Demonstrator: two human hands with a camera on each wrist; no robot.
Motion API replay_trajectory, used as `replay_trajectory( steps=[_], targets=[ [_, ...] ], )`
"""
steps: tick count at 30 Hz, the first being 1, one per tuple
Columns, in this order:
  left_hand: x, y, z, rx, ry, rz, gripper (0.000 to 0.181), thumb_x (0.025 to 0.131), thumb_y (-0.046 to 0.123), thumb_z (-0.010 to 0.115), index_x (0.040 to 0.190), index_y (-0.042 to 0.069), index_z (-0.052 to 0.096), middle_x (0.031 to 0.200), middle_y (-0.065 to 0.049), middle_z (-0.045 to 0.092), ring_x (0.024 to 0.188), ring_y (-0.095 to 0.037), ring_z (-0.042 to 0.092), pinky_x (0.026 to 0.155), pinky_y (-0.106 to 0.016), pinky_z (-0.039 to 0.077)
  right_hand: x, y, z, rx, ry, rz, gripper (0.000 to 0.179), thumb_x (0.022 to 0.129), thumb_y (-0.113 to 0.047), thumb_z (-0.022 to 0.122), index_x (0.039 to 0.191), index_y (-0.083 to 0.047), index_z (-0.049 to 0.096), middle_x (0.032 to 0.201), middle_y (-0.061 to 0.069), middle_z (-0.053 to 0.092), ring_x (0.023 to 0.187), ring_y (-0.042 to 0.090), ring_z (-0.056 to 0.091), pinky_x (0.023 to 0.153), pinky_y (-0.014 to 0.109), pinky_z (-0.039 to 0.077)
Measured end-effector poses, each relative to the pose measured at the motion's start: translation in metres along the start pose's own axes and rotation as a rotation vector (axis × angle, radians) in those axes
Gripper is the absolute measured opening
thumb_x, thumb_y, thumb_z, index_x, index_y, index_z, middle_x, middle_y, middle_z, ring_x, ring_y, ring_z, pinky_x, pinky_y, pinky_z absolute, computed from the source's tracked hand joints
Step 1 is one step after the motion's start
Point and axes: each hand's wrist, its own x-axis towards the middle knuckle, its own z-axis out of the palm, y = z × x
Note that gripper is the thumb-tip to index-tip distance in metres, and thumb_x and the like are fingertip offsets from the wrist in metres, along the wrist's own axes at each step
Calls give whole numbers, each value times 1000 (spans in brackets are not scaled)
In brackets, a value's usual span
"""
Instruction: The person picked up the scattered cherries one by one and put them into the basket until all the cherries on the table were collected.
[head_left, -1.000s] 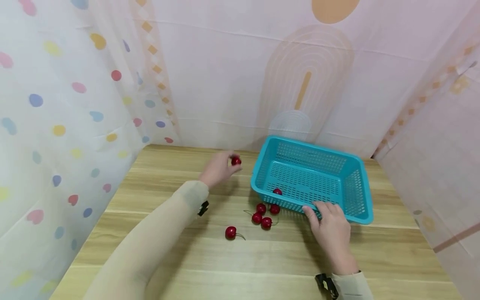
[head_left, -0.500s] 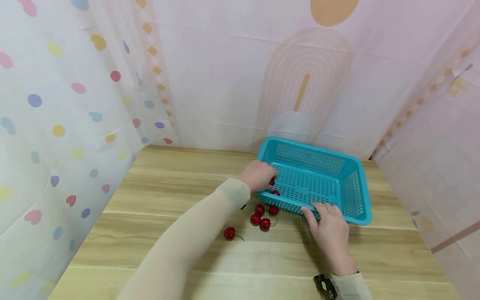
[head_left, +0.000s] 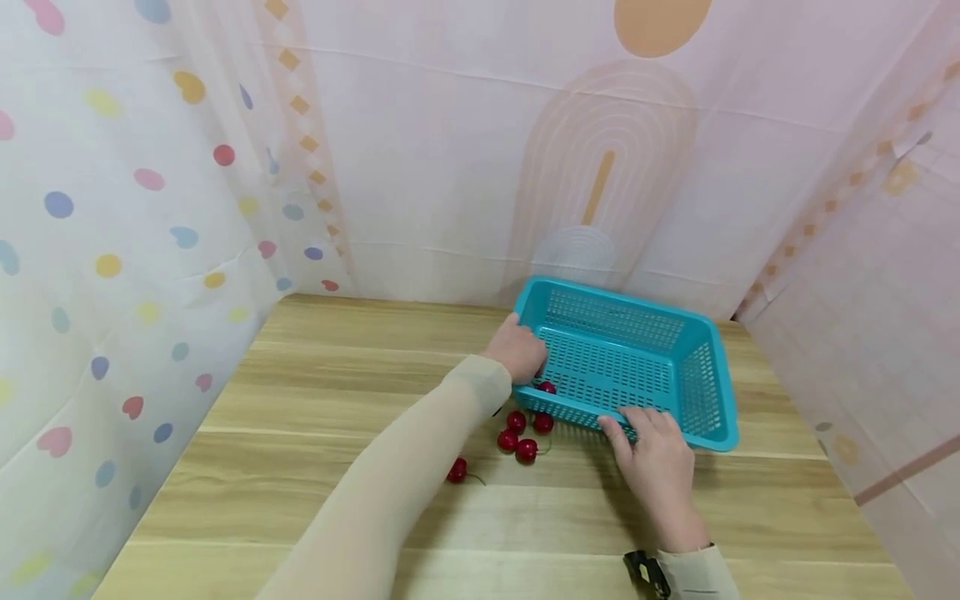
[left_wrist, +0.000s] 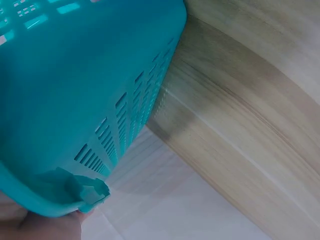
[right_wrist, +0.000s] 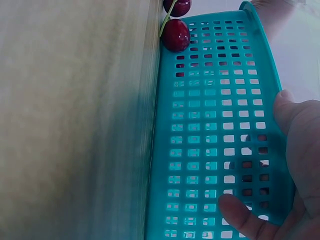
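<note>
A turquoise plastic basket (head_left: 611,292) with slotted walls stands on the table. My left hand (head_left: 517,348) is at its left end, fingers curled over the rim; their tips are hidden inside. A small part of that hand shows below the rim in the left wrist view. My right hand (head_left: 660,462) grips the front rim, with the thumb (right_wrist: 240,215) against the outer wall and the fingers over the edge. One red cherry (head_left: 547,387) is visible inside the basket near the front wall. Several stemmed cherries (head_left: 527,451) lie before its front left corner.
Another cherry (head_left: 457,471) lies apart, nearer me, partly behind the left sleeve (head_left: 405,467). Patterned curtains (head_left: 420,167) hang behind and beside the wooden table (head_left: 337,350). The basket's back side is close to the rear curtain.
My left hand has carried a cherry from the table's back to the basket's left end; that cherry no longer shows in the fingers, which now curl over the rim. My right hand stays put.
</note>
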Motion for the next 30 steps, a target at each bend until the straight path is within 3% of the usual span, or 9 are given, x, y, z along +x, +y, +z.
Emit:
replay_trajectory(
  steps=[5,9,13,15,17,20,23,26,30],
  targets=[
    [1,-2,2,-66,36,11,11,100,40,77,95,33,85,97,13,81,93,-12,64,94,-38,36,1,2,-1,-5,2,-3,38,87,-37,85,104,-3,80,94,20,79,85,39,69,61,52,59],
    [-8,-6,3,-268,197,25,22,100,47,74,103,27,84,103,10,82,100,-14,69,98,-37,46,1,2,-2,-13,2,3,36,85,-34,87,103,-3,80,93,20,79,84,39,69,60,52,58],
    [-39,-16,6,-431,416,91,20,106,33,69,111,17,79,110,0,78,106,-21,68,100,-40,55,1,1,-2,-14,-4,7,36,85,-33,88,104,-4,80,94,19,79,85,38,70,60,52,58],
    [-64,-22,9,-467,458,129,17,106,30,69,111,16,76,107,-1,75,101,-19,68,96,-37,58,1,-1,-2,-15,-6,9,36,85,-34,88,104,-4,80,95,19,79,85,38,70,59,52,59],
    [-94,-29,16,-498,420,156,16,104,32,72,109,17,76,105,2,76,97,-15,68,90,-33,59,-1,-3,-1,-16,-5,17,36,85,-34,88,104,-5,80,96,18,79,86,38,70,59,51,58],
    [-137,-37,36,-521,282,187,22,100,31,77,117,17,78,113,4,77,101,-14,71,92,-33,61,-2,-5,-2,-22,3,26,36,85,-35,87,104,-5,80,95,18,79,85,38,70,58,51,58],
    [-167,-42,58,-461,208,232,30,98,21,80,127,17,77,125,1,77,114,-18,73,101,-38,61,-1,-4,-3,-27,10,27,36,85,-35,87,103,-5,80,94,19,79,84,38,69,57,51,57],
    [-181,-44,75,-404,214,261,34,96,12,81,130,17,77,128,0,77,118,-19,74,104,-38,61,0,-2,-3,-25,14,19,37,84,-34,88,103,-4,80,94,20,79,83,39,69,57,51,57],
    [-186,-42,84,-419,197,262,30,100,17,77,130,18,77,126,1,77,117,-18,73,105,-38,60,0,-4,-1,-14,2,12,37,83,-32,89,104,-3,80,94,20,79,84,39,69,57,51,57]
  ],
)
